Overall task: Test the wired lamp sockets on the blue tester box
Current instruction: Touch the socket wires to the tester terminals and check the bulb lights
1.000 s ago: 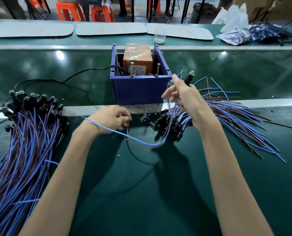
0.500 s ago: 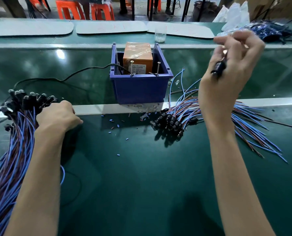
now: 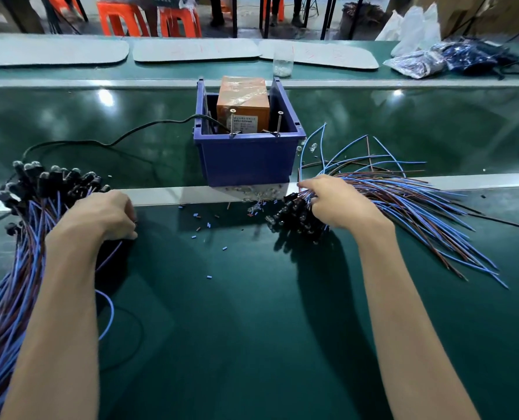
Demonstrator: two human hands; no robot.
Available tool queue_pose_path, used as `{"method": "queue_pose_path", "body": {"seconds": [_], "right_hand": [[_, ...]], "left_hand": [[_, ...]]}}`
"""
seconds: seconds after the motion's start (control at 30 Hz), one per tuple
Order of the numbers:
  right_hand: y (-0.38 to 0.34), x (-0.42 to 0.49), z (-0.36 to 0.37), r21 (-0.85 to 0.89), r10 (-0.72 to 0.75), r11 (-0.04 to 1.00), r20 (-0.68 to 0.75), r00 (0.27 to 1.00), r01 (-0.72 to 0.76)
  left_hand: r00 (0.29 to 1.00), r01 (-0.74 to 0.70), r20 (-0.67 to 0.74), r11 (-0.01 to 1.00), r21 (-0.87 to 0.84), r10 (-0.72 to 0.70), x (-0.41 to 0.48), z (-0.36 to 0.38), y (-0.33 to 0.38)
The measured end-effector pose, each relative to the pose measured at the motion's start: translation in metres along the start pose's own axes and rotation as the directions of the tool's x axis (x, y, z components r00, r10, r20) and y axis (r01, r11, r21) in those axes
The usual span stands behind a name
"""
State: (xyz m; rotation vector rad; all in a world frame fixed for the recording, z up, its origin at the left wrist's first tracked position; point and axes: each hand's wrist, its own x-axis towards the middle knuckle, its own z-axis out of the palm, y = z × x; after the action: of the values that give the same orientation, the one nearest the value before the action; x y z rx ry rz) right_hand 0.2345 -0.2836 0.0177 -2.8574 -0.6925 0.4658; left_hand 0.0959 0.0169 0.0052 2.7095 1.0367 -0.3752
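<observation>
Wire offcuts (image 3: pixel 209 225) lie before the blue tester box (image 3: pixel 246 159).

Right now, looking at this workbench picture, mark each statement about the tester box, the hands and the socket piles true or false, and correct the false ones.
1. The blue tester box holds an orange block. True.
2. The right hand is raised in the air. False: it is down on the right pile of wired sockets.
3. A black cable runs into the box from the left. True.
4. The left hand rests on the tester box. False: it lies by the left pile of wired sockets, apart from the box.
</observation>
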Motion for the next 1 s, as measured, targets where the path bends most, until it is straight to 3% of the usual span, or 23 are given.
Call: {"method": "queue_pose_path", "body": {"seconds": [0.17,0.3,0.37,0.43,0.53,0.6,0.7,0.77,0.83,0.87,0.9,0.93,1.0], "right_hand": [[-0.002,-0.002,-0.004,0.068,-0.024,0.997,-0.147,0.989,0.034],[-0.018,-0.006,-0.008,0.273,-0.135,0.929,-0.381,0.915,0.25],[-0.029,-0.011,-0.009,0.443,-0.214,0.816,-0.366,0.906,0.372],[-0.039,-0.017,-0.008,0.618,-0.332,0.671,-0.244,0.911,0.41],[-0.051,-0.02,-0.003,0.74,-0.455,0.513,-0.195,0.869,0.435],[-0.054,-0.019,-0.001,0.789,-0.44,0.426,-0.248,0.863,0.444],[-0.053,-0.018,-0.004,0.872,-0.259,0.27,-0.343,0.903,0.408],[-0.049,-0.016,-0.008,0.869,-0.084,0.221,-0.435,0.896,0.443],[-0.046,-0.015,-0.012,0.865,0.032,0.149,-0.488,0.872,0.479],[-0.045,-0.016,-0.014,0.863,0.055,0.127,-0.498,0.866,0.488],[-0.044,-0.018,-0.016,0.862,0.056,0.113,-0.502,0.863,0.494],[-0.043,-0.02,-0.018,0.86,0.037,0.102,-0.506,0.862,0.5],[-0.042,-0.024,-0.021,0.857,-0.024,0.068,-0.51,0.86,0.51]], "left_hand": [[0.996,-0.048,-0.078,0.996,-0.076,0.042,-0.01,-0.005,0.016],[0.922,-0.287,-0.33,0.928,-0.237,0.201,-0.024,-0.01,0.048],[0.854,-0.461,-0.442,0.793,-0.399,0.275,-0.038,-0.014,0.069],[0.793,-0.599,-0.52,0.568,-0.565,0.319,-0.055,-0.017,0.089],[0.739,-0.658,-0.548,0.244,-0.712,0.393,-0.075,-0.016,0.112],[0.714,-0.664,-0.56,0.155,-0.731,0.419,-0.083,-0.011,0.122],[0.725,-0.676,-0.634,0.1,-0.731,0.269,-0.088,-0.01,0.128],[0.777,-0.598,-0.553,0.076,-0.798,0.302,-0.087,-0.013,0.126],[0.839,-0.362,-0.222,0.205,-0.909,0.497,-0.088,-0.013,0.128],[0.838,-0.217,-0.029,0.285,-0.934,0.545,-0.088,-0.011,0.13],[0.826,-0.067,0.118,0.303,-0.951,0.551,-0.088,-0.009,0.134],[0.821,0.078,0.192,0.227,-0.971,0.537,-0.087,-0.006,0.138],[0.851,0.307,0.205,-0.14,-0.941,0.484,-0.085,-0.002,0.145]]}}
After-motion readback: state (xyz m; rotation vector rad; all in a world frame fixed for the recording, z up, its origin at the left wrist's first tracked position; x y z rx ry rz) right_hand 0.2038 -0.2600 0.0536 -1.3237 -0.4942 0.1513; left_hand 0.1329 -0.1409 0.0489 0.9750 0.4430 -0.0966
